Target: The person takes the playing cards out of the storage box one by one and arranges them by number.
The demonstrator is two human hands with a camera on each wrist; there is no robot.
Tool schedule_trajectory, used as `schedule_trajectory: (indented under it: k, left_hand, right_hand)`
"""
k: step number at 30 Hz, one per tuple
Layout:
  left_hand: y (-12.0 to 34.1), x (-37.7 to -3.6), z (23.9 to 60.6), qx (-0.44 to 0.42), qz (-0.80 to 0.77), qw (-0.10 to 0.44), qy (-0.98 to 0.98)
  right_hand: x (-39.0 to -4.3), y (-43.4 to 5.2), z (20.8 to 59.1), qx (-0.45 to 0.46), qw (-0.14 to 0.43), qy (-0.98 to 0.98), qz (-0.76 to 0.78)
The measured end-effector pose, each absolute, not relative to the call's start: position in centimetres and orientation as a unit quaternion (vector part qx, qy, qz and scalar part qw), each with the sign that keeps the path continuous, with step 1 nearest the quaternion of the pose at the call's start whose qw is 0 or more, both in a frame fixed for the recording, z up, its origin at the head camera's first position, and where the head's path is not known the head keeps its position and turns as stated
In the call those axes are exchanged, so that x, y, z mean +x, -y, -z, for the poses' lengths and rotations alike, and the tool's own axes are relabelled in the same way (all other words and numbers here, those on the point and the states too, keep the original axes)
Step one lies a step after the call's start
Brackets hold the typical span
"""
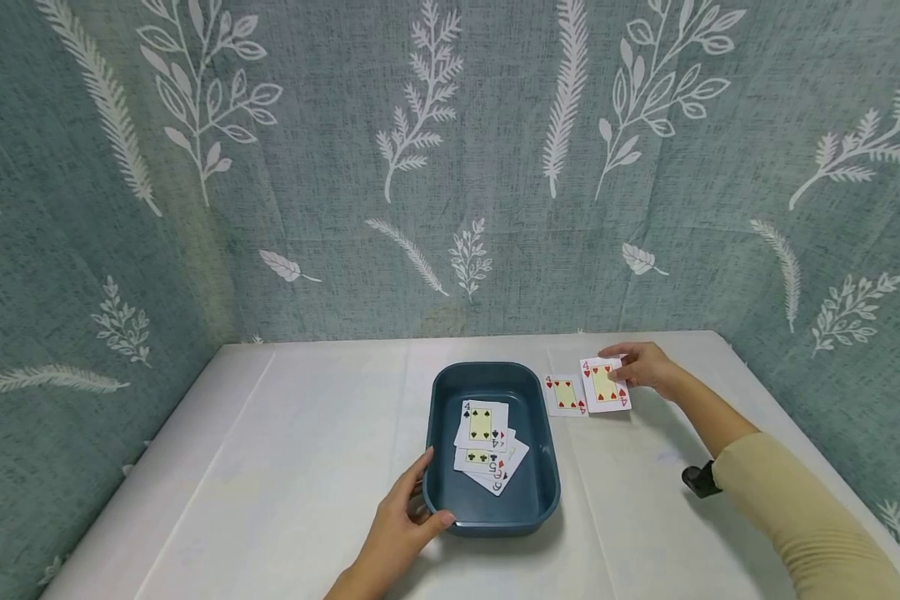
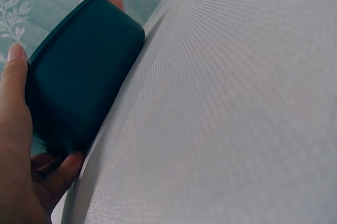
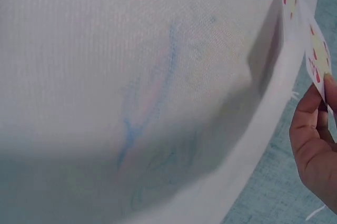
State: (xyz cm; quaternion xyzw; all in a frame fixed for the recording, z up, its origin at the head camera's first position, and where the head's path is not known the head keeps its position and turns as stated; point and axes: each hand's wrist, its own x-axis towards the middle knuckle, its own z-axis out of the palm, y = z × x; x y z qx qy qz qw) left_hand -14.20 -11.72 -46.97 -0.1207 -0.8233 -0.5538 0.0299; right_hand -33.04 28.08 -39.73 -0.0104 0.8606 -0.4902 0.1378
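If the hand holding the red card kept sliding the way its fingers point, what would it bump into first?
Probably the other red four lying just left of the held card. The right hand points leftward; beyond that lies the blue tray.

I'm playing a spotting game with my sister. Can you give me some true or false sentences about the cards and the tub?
1. The left hand holds the near corner of the blue tub. True.
2. The tub is empty. False: a few cards lie in it, a four of spades on top.
3. The right hand pinches a red card. True.
4. That red card is inside the tub. False: it is outside, to the right of the tub.
5. Another red card lies on the table between the tub and the held card. True.
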Motion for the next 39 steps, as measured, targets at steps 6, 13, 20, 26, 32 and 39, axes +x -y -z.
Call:
schedule_trajectory:
  k: [6,13,20,26,32,39]
  left_hand:
    - [11.6,-14.3,47.1,-0.124,0.555,0.027,0.822]
    - [11.6,-14.4,46.9,-0.126,0.562,0.028,0.817]
    - [11.6,-14.4,46.8,-0.119,0.557,0.033,0.821]
    - [11.7,-14.4,46.8,-0.112,0.553,0.035,0.825]
    - [11.8,-14.2,46.9,-0.115,0.555,0.025,0.824]
    - [11.8,-14.1,47.0,-0.114,0.562,0.017,0.819]
  right_hand:
    - [-33.4,-28.2,40.2,0.005,0.135,-0.869,0.476]
    - [-33.8,-28.4,40.8,0.016,0.132,-0.871,0.473]
    - [-34.4,-28.0,40.7,0.012,0.127,-0.888,0.441]
    - [-34.5,-27.6,40.7,0.013,0.129,-0.898,0.421]
    - [-34.3,-27.9,41.7,0.016,0.131,-0.907,0.4]
    - [-34.1,-27.9,42.3,0.035,0.126,-0.906,0.403]
